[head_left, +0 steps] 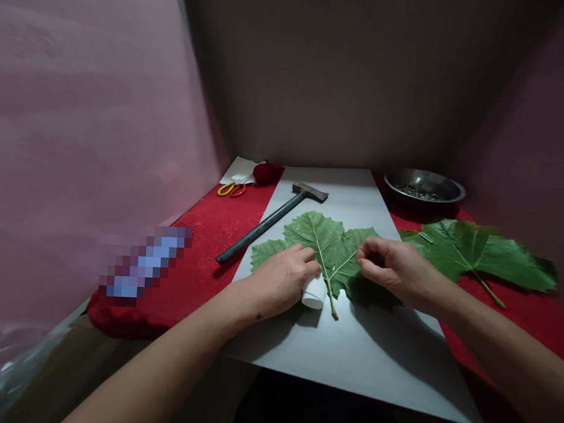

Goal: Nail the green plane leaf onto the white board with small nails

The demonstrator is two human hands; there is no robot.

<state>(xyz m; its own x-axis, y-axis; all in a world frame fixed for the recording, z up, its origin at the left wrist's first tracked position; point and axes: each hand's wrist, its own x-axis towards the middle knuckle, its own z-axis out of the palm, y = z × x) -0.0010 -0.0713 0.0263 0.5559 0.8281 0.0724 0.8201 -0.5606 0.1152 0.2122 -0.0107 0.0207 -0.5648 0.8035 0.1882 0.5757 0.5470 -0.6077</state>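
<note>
A large green lobed leaf (313,233) lies on a white board, its veins and stalk showing, the stalk pointing at me. My left hand (286,277) rests over the leaf's left side, fingers closed on a small white roll (314,295) beside the stalk. Over the right lobe, my right hand (394,266) has thumb and forefinger curled together in a pinch; what it holds, if anything, is hidden. A tiny shiny speck shows near the central veins. Beyond the leaf lies a hammer (267,222) with a dark handle, its head pointing away.
The white board (323,347) lies across a red cloth (206,224). At right is a second leaf (476,248) with a small metal piece on it, behind it a metal bowl (459,193) of small metal pieces. Scissors (231,189) and a dark red ball (264,172) sit back left.
</note>
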